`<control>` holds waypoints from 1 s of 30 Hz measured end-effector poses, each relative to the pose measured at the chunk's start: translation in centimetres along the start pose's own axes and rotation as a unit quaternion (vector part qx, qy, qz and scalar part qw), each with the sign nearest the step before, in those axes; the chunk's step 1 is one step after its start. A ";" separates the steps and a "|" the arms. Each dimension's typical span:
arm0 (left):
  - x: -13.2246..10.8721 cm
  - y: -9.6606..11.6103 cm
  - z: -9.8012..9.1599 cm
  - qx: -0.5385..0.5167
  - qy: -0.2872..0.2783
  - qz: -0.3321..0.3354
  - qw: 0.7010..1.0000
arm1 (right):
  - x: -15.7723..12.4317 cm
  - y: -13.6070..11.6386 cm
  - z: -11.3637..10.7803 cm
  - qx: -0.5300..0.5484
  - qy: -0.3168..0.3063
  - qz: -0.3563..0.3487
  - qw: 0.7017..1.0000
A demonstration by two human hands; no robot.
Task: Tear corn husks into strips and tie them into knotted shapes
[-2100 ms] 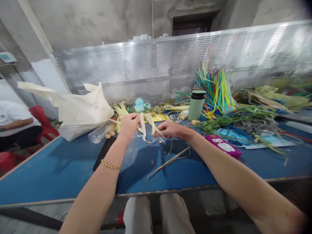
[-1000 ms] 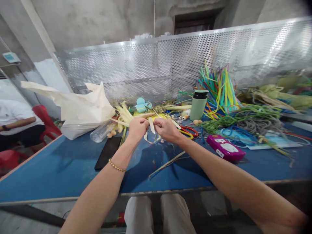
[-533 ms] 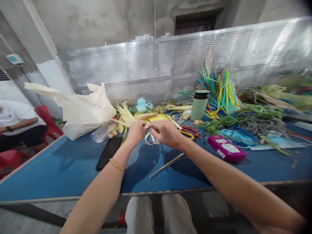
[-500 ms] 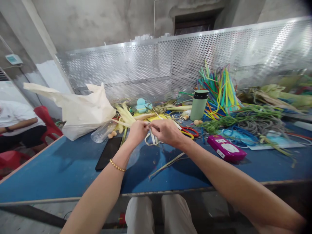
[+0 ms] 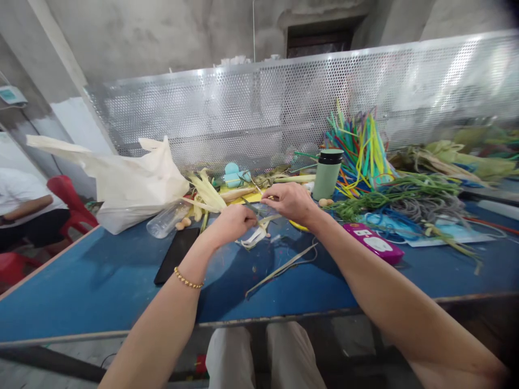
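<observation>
My left hand [image 5: 231,221] is closed in a pinch on a bunch of pale leaf strips [image 5: 256,236] that droop onto the blue table [image 5: 101,281]. A thin green strand [image 5: 254,208] runs from that pinch up to my right hand [image 5: 290,200], which is closed on its far end, a little above and to the right. Both hands hover over the table's middle. A gold bracelet [image 5: 184,277] circles my left wrist.
A black phone [image 5: 176,254], clear bottle [image 5: 164,220], cream bag [image 5: 133,181], green flask [image 5: 326,175], pink box [image 5: 373,243], coloured strips [image 5: 360,151] and green and grey cords [image 5: 409,197] crowd the table. A perforated metal screen [image 5: 284,108] stands behind. A seated person [image 5: 24,205] is at left.
My hands were together on the pale strips; now my right hand has pulled up and to the right, drawing a thin green strand, while my left hand sank slightly.
</observation>
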State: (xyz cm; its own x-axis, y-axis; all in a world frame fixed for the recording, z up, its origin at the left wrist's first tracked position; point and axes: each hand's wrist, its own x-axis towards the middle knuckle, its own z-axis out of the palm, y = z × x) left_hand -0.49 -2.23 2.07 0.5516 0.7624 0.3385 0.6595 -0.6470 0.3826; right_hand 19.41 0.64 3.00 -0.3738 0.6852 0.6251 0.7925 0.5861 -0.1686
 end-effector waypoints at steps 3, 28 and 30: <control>-0.2 0.1 -0.7 -0.099 -0.044 0.038 0.993 | 0.3 1.7 0.0 0.134 -0.067 0.029 0.988; 1.5 -1.2 1.1 -0.470 0.325 -0.123 0.812 | -2.2 0.3 4.0 0.614 -0.329 0.091 0.711; 1.5 -1.5 1.0 -0.460 0.338 -0.135 0.810 | -1.9 0.4 3.6 0.582 -0.316 0.106 0.742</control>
State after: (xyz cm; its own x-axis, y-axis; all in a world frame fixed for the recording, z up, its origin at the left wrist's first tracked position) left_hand -0.10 -0.10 1.17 -0.1603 0.8975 0.4108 -0.1224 -0.4310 0.8940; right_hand 18.75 1.09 -1.01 -0.7429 0.6656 0.0715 0.0500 0.1616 -0.9856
